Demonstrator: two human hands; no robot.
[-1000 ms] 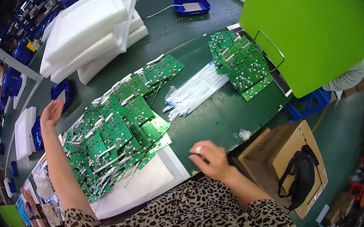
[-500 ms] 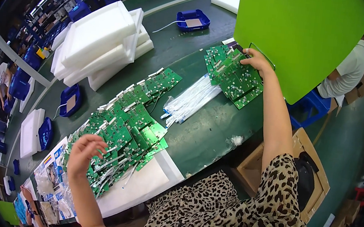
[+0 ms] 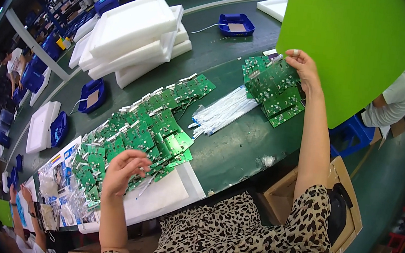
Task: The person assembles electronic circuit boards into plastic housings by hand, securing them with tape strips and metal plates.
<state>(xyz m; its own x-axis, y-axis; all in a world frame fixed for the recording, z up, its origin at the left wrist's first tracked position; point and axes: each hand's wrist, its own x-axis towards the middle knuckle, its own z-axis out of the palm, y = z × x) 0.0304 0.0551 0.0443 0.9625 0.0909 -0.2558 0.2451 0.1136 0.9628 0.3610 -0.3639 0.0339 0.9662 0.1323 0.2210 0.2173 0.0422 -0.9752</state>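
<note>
My right hand is at the far right pile of green circuit boards. Its thumb and fingers pinch the upper edge of a circuit board, which stands tilted above the others. My left hand hovers over a long spread of overlapping green circuit boards; its fingers are loosely curled and apart, with nothing visible in them. Between the two groups lies a bundle of white flat cables with blue ends.
White foam trays are stacked at the back left. Blue plastic shells with cables lie along the green table. A tall green panel rises at the right, a person in white behind it. White sheet lies at the near edge.
My right hand has raised the upper edge of a board from the right pile. My left hand has moved right over the spread boards. The whole view has shifted slightly.
</note>
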